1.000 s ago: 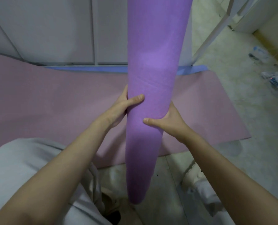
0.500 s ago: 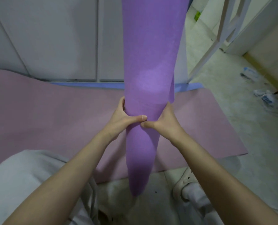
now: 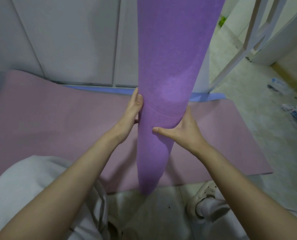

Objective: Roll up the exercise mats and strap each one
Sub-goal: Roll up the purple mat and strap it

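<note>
A purple exercise mat (image 3: 168, 70), rolled into a tube, stands upright in front of me with its lower end on the tiled floor. My left hand (image 3: 132, 115) holds its left side, thumb lying straight up along the roll and fingers hidden behind it. My right hand (image 3: 184, 130) grips the right side a little lower, thumb pressed across the front. A pink mat (image 3: 57, 122) lies flat on the floor behind the roll. A blue mat (image 3: 206, 97) peeks out from under its far edge. No strap is in view.
White cabinet doors (image 3: 71, 40) rise just behind the mats. A white slanted frame (image 3: 234, 61) stands at the right, with litter (image 3: 293, 110) on the floor beyond it. My shoe (image 3: 203, 200) is at the lower right and my bent knee (image 3: 31, 184) at the lower left.
My left thumb has come off the front of the roll and now lies along its side. My right hand has shifted slightly lower. The thumbs no longer meet.
</note>
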